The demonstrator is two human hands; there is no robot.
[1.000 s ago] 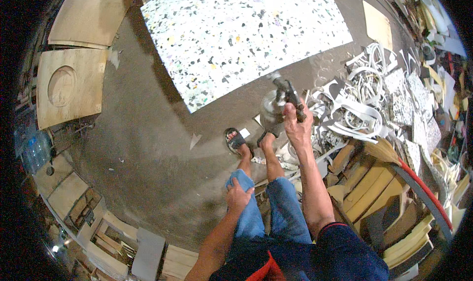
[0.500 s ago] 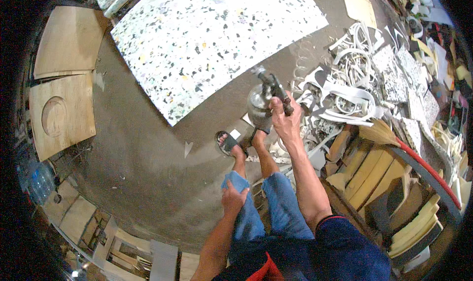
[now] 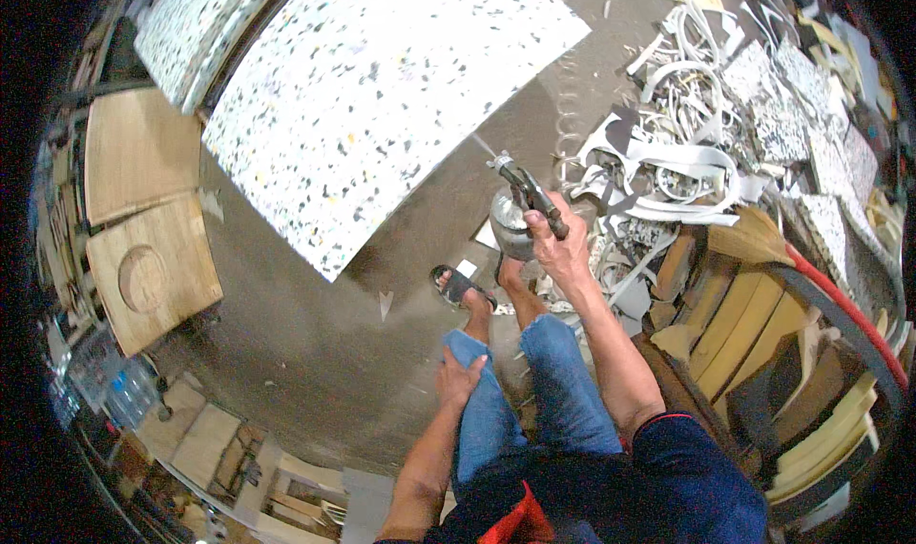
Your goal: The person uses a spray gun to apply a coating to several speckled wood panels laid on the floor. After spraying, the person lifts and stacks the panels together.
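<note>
From my head camera, looking down, my right hand [image 3: 565, 248] has its fingers clamped around the handle of a spray gun [image 3: 530, 193], thumb against its rear; I cannot tell how far the trigger is pulled. The metallic cup [image 3: 510, 221] hangs below the body, probably so its contents feed steadily and my wrist has room. My forearm reaches forward over my right leg, and the nozzle points at the near edge of the white speckled foam sheet [image 3: 382, 95], just short of touching it; a thin pale jet leaves the tip, so I judge this reach sends it away from my legs. The sheet lies flat ahead of me, broad face up, likely to leave all of that face within reach. My left hand [image 3: 461, 377] rests on my left knee, thumb apart from the other fingers and nothing held, perhaps to brace me as I lean. White foam offcuts [image 3: 701, 167] heap to my right, apart from the sheet, with a broom [image 3: 749, 239] beside them and wooden panels [image 3: 176, 301] well off to my left.
</note>
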